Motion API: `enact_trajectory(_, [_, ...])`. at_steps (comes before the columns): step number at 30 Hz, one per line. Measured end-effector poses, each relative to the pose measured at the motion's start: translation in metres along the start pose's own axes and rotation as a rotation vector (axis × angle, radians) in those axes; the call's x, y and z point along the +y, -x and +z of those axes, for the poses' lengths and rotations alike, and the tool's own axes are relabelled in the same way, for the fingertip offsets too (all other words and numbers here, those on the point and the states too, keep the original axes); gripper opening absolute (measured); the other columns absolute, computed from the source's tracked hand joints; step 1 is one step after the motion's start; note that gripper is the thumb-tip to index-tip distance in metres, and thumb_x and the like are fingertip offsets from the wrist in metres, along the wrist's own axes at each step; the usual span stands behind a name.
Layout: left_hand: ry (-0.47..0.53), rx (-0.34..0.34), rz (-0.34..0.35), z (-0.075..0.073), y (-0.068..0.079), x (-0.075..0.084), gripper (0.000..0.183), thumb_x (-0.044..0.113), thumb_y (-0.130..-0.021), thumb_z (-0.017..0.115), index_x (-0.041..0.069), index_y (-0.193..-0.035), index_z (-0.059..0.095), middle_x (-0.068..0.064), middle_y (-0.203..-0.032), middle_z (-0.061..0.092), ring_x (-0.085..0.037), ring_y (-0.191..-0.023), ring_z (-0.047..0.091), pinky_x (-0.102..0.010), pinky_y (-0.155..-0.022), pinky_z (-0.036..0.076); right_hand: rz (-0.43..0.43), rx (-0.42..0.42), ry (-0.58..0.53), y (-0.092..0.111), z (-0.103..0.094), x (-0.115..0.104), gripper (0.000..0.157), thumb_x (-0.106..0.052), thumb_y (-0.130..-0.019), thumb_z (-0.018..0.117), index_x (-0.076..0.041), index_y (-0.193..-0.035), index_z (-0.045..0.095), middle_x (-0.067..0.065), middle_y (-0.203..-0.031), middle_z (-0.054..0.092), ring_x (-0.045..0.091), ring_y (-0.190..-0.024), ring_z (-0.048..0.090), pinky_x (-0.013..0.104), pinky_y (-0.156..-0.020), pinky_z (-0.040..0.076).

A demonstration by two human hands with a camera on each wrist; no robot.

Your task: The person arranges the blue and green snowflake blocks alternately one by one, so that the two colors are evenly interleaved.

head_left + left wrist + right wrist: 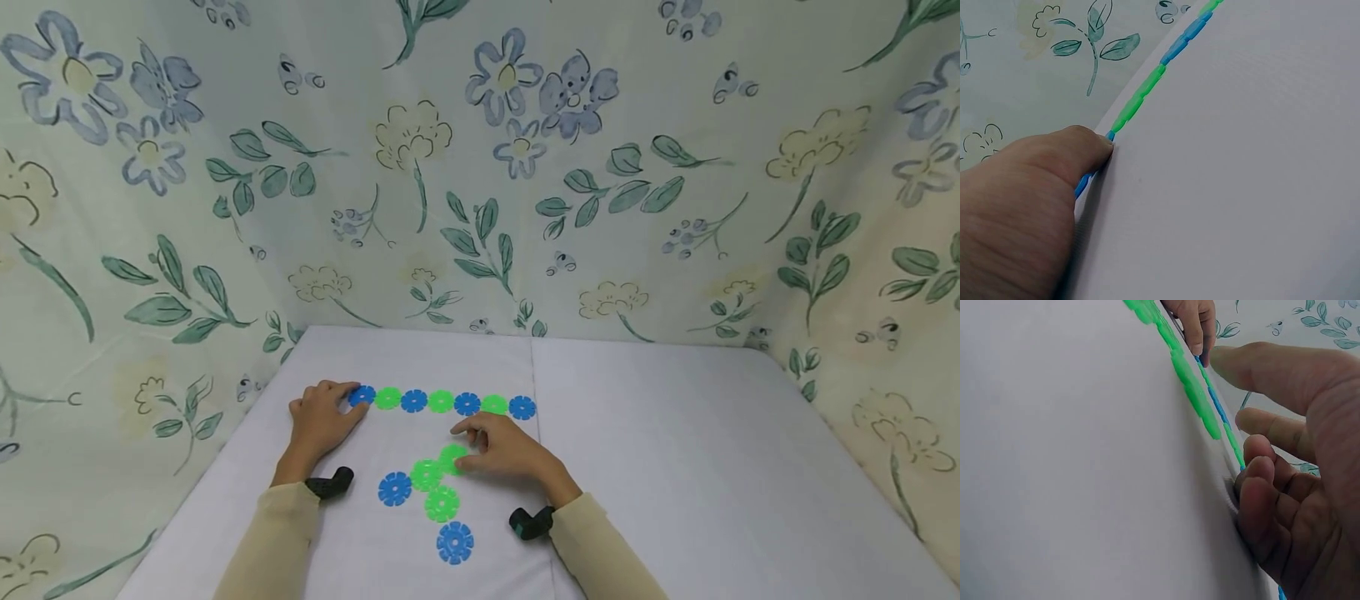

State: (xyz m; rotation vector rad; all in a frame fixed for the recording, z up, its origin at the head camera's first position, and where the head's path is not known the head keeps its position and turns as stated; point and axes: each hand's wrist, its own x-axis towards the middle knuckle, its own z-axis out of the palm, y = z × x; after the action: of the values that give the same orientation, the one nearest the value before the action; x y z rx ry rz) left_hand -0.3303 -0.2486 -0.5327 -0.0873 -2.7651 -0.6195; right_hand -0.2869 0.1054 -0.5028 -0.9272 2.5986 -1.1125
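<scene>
A row of several notched plastic discs, alternating blue and green, runs across the table. My left hand [324, 418] is at its left end, thumb and index finger on opposite edges of the end blue disc [362, 396]. The left wrist view shows the thumb [1082, 147] against that row's edge, the other fingers hidden. My right hand [504, 446] hovers below the row, thumb tip by a loose green disc [452, 459]. In the right wrist view its fingers [1257, 506] are loosely bent, apart from the thumb, holding nothing.
Nearer me lie two more green discs [442, 504], a blue disc [394, 489] at their left and another blue disc [454, 543] in front. A white cloth covers the table [675, 467]. Floral curtains [465, 208] hang behind and at both sides.
</scene>
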Motion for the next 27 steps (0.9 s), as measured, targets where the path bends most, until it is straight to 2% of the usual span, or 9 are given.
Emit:
enact_trajectory(11, [0.004, -0.002, -0.015, 0.001, 0.000, -0.003, 0.051, 0.047, -0.090, 0.068, 0.019, -0.133, 0.064, -0.017, -0.128, 0.061, -0.039, -0.116, 0.051, -0.059, -0.092, 0.029, 0.043, -0.032, 0.112, 0.000, 0.004, -0.005, 0.049, -0.044, -0.080, 0.081, -0.025, -0.123, 0.069, -0.011, -0.098, 0.059, 0.005, -0.078, 0.050, 0.021, -0.071, 0.046])
enact_trajectory(19, [-0.004, 0.001, -0.004, -0.001, 0.000, 0.000, 0.051, 0.047, -0.091, 0.067, 0.019, -0.133, 0.064, -0.017, -0.129, 0.061, -0.040, -0.117, 0.051, -0.061, -0.092, 0.029, 0.064, -0.022, 0.140, 0.002, 0.006, -0.011, 0.050, -0.043, -0.078, 0.082, -0.026, -0.123, 0.069, -0.013, -0.097, 0.058, 0.006, -0.086, 0.052, 0.023, -0.077, 0.046])
enact_trajectory(27, [0.000, 0.002, -0.009, -0.001, 0.001, 0.002, 0.051, 0.046, -0.090, 0.068, 0.018, -0.133, 0.064, -0.018, -0.129, 0.061, -0.040, -0.117, 0.051, -0.061, -0.093, 0.029, 0.073, -0.017, 0.140, 0.004, 0.005, -0.013, 0.049, -0.043, -0.078, 0.083, -0.025, -0.122, 0.070, -0.013, -0.097, 0.059, 0.007, -0.084, 0.052, 0.023, -0.075, 0.046])
